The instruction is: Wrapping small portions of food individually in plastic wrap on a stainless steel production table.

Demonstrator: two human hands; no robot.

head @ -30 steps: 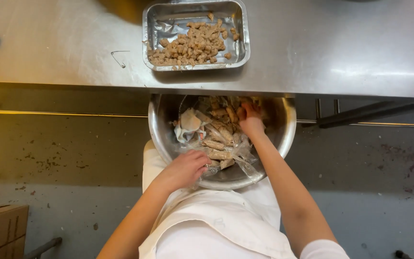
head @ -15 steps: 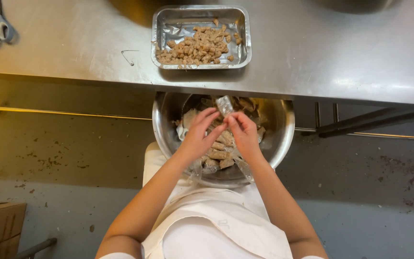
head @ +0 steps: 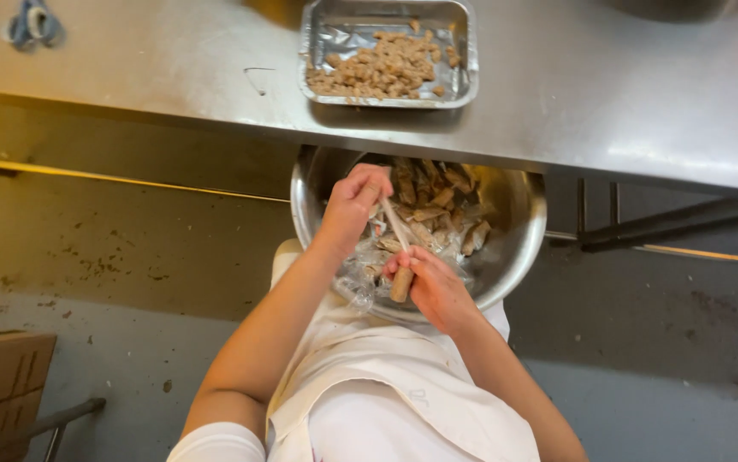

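The right hand (head: pixel 437 291) is closing its grip around a short brown stick (head: pixel 401 284), held at the near rim of the steel bowl (head: pixel 518 248), with the stick's lower end pointing toward the person's body. The left hand (head: pixel 353 201) is pinching the far end of a clear wrapper strip (head: pixel 394 224), which is running taut from the stick up to the left fingers over the left half of the bowl. Both grips are therefore closed, each on its own end of the same item, and the two hands are sitting close together but not touching.

Inside the bowl, more wrapped sticks (head: pixel 441 214) are lying piled in its far and right parts, and crumpled clear wrappers (head: pixel 360 282) are gathering at its near left edge, just beside the right hand. The bowl itself is resting on the person's lap against a white apron (head: pixel 386 376), with its far rim tucked under the edge of the steel worktop (head: pixel 608 94).

On the worktop, directly beyond the bowl, a foil tray (head: pixel 463 51) is holding a heap of unwrapped brown pieces (head: pixel 382 68). Well to the left of the bowl, at the worktop's far corner, a pair of blue-handled scissors (head: pixel 33 21) is lying. On the floor, left of the bowl, a cardboard box (head: pixel 1 376) is standing.
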